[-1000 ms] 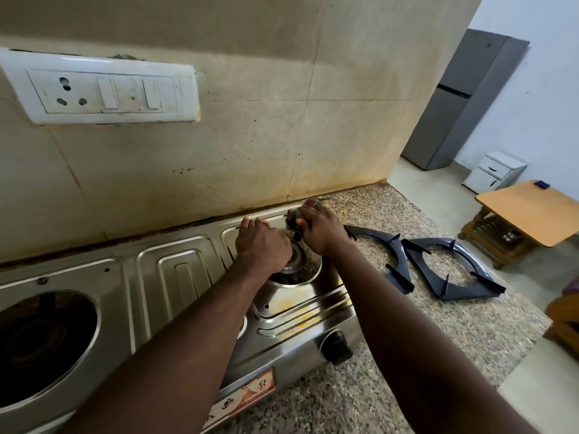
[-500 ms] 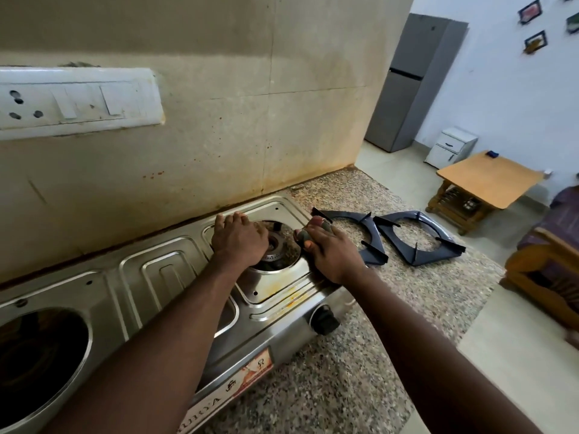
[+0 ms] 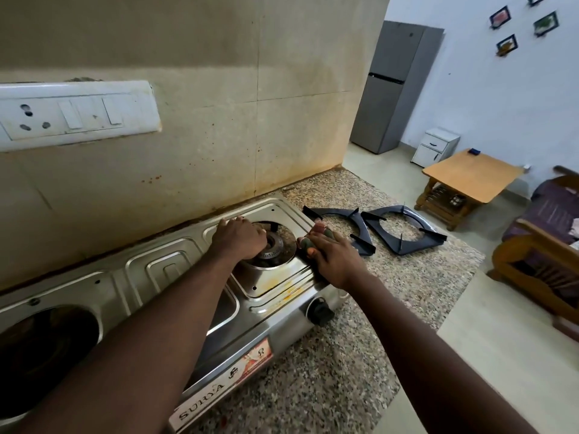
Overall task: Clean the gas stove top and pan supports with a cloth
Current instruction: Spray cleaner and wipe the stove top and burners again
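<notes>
1. While the right-hand burner well is being wiped, the cloth (image 3: pixel 316 238) is seen as a small bunched wad, reddish and green, at the right edge of the gas stove top (image 3: pixel 175 267); it is pressed down under the right hand (image 3: pixel 335 261), whose fingers are curled over it in a close grip.
2. The left hand (image 3: pixel 241 238) is laid on the far left rim of the same well, fingers held together and bent over the burner (image 3: pixel 275 245); whether the burner itself is gripped cannot be told.
3. Yellow-orange staining (image 3: pixel 282 285) is visible on the steel plate in front of the burner, near the front edge of the stove; this patch is judged not yet cleaned.
4. The central ribbed panel and the left burner opening (image 3: pixel 47 339) are shown bare; their state of cleanliness cannot be determined.
5. The two pan supports (image 3: pixel 404 230) have been lifted off and are lying side by side on the granite counter (image 3: pixel 407 277), just beyond the stove's right edge, touching or nearly touching each other. No cloth is on them, so their wiping is judged to remain.
6. The control knob (image 3: pixel 319 313) is set on the front face near the right corner.
7. Overall, the task is judged to be at an early-to-middle stage.
</notes>
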